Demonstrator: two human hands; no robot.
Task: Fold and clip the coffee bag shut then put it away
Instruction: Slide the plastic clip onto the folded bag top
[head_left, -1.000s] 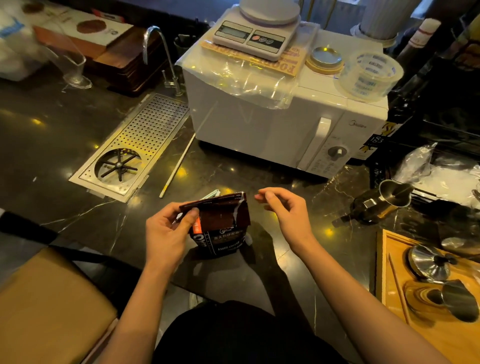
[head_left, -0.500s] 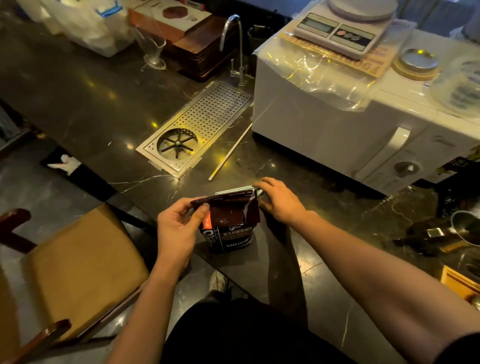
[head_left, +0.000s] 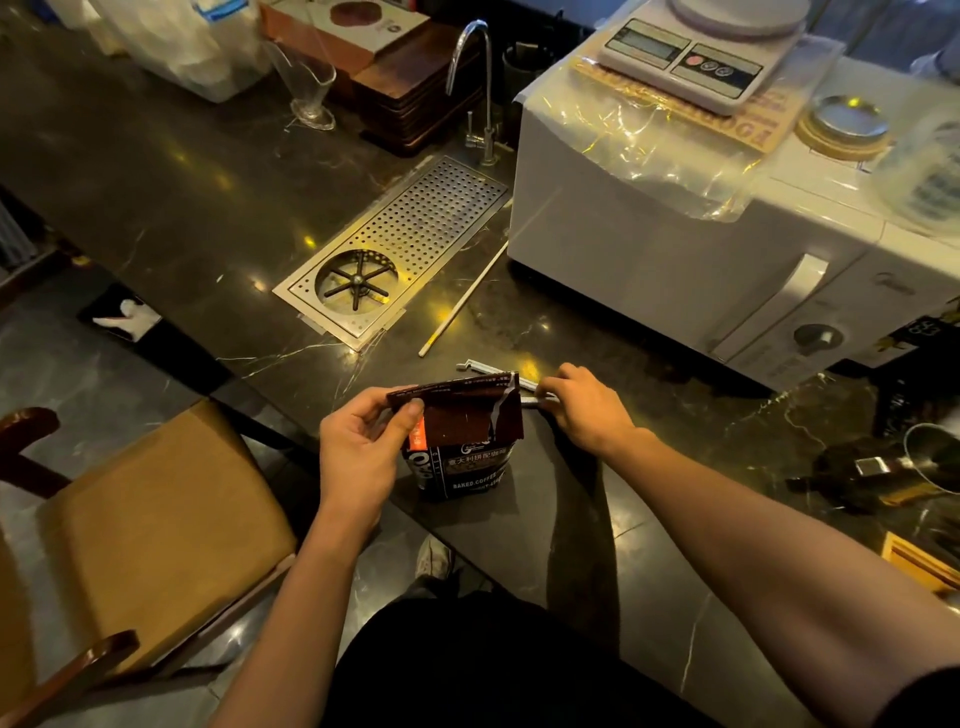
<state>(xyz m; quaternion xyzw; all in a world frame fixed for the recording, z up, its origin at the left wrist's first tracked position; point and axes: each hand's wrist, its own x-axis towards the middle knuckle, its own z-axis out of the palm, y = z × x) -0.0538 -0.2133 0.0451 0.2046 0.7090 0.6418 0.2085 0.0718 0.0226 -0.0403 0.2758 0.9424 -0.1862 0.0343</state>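
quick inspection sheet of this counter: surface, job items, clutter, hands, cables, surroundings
surface: dark marble counter, glossy, inset drain grate
job's things: coffee bag upright, top folded over; white clip lying behind it
clutter: white stick, glass, microwave with scale
hands: left hand pinches the fold; right hand on the clip
cables: nothing seen
surroundings: chair, tap

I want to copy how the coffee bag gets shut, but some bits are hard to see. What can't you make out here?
All in the head view:
- Long white plastic clip: its middle lies behind the dark brown coffee bag, and its right end is under the right hand.
- Bag opening: covered by the folded-over top flap, so the contents are hidden.
- Left hand: its fingers behind the flap are hidden.
- Round steel cup: cut off by the right edge.
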